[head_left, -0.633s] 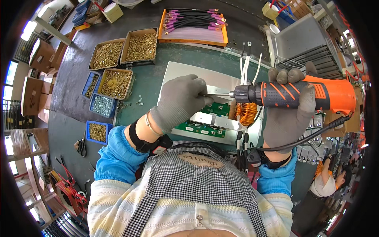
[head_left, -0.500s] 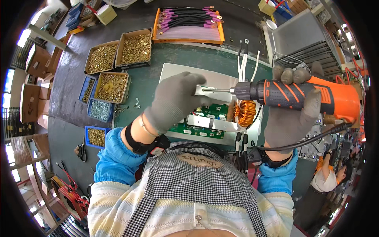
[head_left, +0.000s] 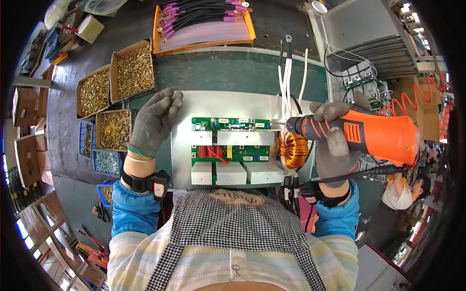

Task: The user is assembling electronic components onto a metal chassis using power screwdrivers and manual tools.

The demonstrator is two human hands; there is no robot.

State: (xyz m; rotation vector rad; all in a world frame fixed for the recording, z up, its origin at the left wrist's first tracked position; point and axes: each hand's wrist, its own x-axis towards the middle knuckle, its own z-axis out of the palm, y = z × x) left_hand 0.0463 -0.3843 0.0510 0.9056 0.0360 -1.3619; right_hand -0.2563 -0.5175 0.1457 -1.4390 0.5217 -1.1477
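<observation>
My right hand, in a grey glove, grips an orange and black power screwdriver held level. Its bit points left, beside the upper right end of a green circuit board. Loosely bent, the fingers of my grey-gloved left hand hover over the left edge of a silver metal plate, with nothing visible in them. The board lies on that plate, with several silver metal blocks on it. A copper-wound coil sits at the board's right end, under the screwdriver's nose.
Cardboard boxes of brass-coloured screws and a blue bin of silver hardware stand at the left. An orange tray holds black cables behind. White wires rise from the coil. A black cord hangs by my right wrist. Another person is far right.
My left hand has moved left, away from the screwdriver's bit and the metal piece there, and the board is now uncovered. The screwdriver stays in my right hand; the whole view has shifted.
</observation>
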